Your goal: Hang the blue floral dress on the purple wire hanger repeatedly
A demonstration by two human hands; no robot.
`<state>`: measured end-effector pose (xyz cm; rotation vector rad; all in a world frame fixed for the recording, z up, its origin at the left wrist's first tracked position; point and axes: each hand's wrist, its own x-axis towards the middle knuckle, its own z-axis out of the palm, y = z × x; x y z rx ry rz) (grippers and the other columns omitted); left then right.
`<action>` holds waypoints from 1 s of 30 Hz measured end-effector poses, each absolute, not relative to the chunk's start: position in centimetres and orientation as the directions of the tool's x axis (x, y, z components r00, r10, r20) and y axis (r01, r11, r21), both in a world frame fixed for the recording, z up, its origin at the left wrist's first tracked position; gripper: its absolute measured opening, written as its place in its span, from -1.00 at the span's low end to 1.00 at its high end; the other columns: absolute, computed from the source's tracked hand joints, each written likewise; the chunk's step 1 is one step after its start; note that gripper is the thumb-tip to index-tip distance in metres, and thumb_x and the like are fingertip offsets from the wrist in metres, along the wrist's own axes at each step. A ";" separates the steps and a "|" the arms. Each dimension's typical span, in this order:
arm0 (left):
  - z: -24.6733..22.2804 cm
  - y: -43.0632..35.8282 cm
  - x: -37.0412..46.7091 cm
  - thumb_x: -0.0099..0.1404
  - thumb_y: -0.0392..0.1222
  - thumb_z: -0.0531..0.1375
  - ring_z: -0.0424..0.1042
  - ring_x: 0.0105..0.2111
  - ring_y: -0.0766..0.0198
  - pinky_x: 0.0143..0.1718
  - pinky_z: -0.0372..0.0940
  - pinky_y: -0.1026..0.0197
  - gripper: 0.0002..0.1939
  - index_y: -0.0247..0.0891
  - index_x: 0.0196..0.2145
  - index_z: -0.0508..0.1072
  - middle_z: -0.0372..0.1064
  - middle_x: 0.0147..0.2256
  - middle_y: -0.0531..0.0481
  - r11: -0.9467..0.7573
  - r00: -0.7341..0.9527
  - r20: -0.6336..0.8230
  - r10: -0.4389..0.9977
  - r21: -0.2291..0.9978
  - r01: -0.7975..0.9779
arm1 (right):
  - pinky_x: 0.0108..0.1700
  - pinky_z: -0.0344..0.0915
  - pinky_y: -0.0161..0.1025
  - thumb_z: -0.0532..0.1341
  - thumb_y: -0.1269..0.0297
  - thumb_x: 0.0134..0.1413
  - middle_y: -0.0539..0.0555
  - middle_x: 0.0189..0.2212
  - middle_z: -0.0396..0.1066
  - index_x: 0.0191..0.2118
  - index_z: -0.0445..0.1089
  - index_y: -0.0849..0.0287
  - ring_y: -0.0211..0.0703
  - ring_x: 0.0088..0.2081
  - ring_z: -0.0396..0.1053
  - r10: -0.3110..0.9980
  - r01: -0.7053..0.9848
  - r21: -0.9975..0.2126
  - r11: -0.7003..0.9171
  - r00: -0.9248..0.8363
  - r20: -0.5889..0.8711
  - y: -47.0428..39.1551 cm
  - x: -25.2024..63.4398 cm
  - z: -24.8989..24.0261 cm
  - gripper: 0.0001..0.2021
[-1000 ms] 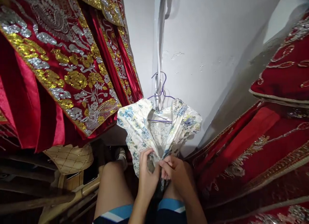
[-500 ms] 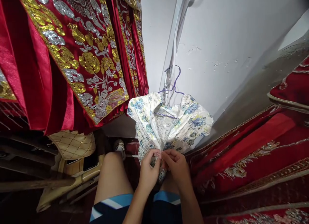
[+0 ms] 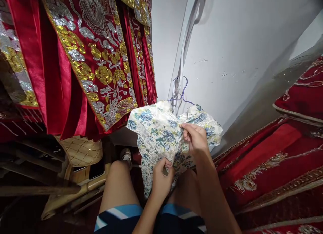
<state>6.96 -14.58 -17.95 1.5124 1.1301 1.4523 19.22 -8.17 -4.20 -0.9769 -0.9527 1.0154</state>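
Note:
A white blouse with blue and yellow flowers (image 3: 156, 136) hangs on a purple wire hanger (image 3: 184, 89) in front of me. My left hand (image 3: 164, 175) is closed, pinching the blouse's front edge low down. Higher up, near the neckline, my right hand (image 3: 194, 134) pinches the same front edge between thumb and fingers. The fabric between the two hands is drawn fairly straight, and the blouse's left panel lies over the neck opening.
Red garments with gold and silver sequins (image 3: 103, 74) hang at the left. More red embroidered cloth (image 3: 267, 153) fills the right side. A pale strap (image 3: 182, 59) runs down the white wall (image 3: 227, 42). A bamboo chair (image 3: 93, 187) with a quilted cushion (image 3: 82, 149) stands lower left.
My right hand has moved up the blouse's front edge to near the neckline. My left hand has shifted slightly down. The neck opening is now mostly covered, and the view has shifted slightly.

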 end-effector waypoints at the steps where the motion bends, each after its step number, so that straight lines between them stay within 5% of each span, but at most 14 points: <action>1: -17.9 -14.5 7.1 0.19 -0.31 0.09 0.28 -0.41 0.25 -0.34 0.15 0.25 -0.89 -0.22 -0.48 0.28 0.25 -0.49 0.06 -0.332 -0.034 0.336 0.941 0.938 0.096 | -0.71 -0.10 -0.43 0.44 0.15 -0.24 -0.09 -0.76 0.26 -0.51 0.52 0.27 -0.45 -0.73 0.05 0.955 -0.236 -0.943 0.233 0.239 0.176 -7.8 19.2 -3.8 -0.74; 10: -19.8 -14.7 8.0 0.12 -0.34 0.13 0.19 -0.49 0.30 -0.43 0.06 0.27 -0.85 -0.21 -0.53 0.20 0.15 -0.55 0.11 -0.241 0.026 0.240 0.970 0.967 0.079 | -0.69 -0.05 -0.44 0.34 0.25 -0.10 -0.10 -0.70 0.25 -0.47 0.50 0.21 -0.44 -0.68 0.06 0.890 -0.195 -0.889 0.414 0.293 0.350 -5.2 18.9 -0.5 -0.87; 18: -15.9 -13.4 5.9 0.35 -0.18 0.14 0.38 -0.33 0.22 -0.26 0.24 0.23 -0.85 -0.25 -0.36 0.44 0.40 -0.39 -0.02 -0.367 0.091 0.361 0.928 0.928 0.057 | -0.66 0.01 -0.43 0.34 0.25 -0.05 -0.10 -0.71 0.30 -0.43 0.51 0.21 -0.42 -0.67 0.12 0.893 -0.155 -0.892 0.425 0.236 0.384 -7.3 18.8 -0.3 -0.87; 22: -8.7 -10.3 5.3 0.39 -0.18 0.16 0.40 -0.29 0.24 -0.18 0.28 0.22 -0.85 -0.23 -0.14 0.47 0.42 -0.34 0.00 -0.607 0.033 0.607 0.794 0.790 0.082 | -0.63 0.04 -0.43 0.31 0.28 -0.07 -0.09 -0.72 0.31 -0.44 0.51 0.22 -0.40 -0.67 0.15 0.886 -0.159 -0.883 0.441 0.235 0.400 -7.7 19.0 -0.4 -0.89; 25: -3.7 -7.5 5.4 0.43 -0.18 0.12 0.41 -0.30 0.25 -0.20 0.30 0.21 -0.68 -0.21 0.10 0.40 0.44 -0.30 -0.01 -0.750 0.046 0.752 0.657 0.647 0.142 | -0.63 0.05 -0.42 0.29 0.30 -0.05 -0.09 -0.73 0.30 -0.46 0.50 0.20 -0.40 -0.68 0.15 0.878 -0.146 -0.875 0.462 0.209 0.430 -7.8 19.3 -0.3 -0.91; 30: -0.3 -4.7 6.1 0.43 -0.16 0.13 0.38 -0.37 0.26 -0.29 0.24 0.23 -0.81 -0.28 -0.21 0.52 0.46 -0.36 -0.02 -0.817 0.241 0.810 0.535 0.421 0.395 | -0.61 0.03 -0.39 0.28 0.30 0.00 -0.11 -0.74 0.28 -0.49 0.44 0.17 -0.39 -0.68 0.13 0.858 -0.106 -0.861 0.497 0.211 0.469 -7.1 19.7 -0.8 -0.89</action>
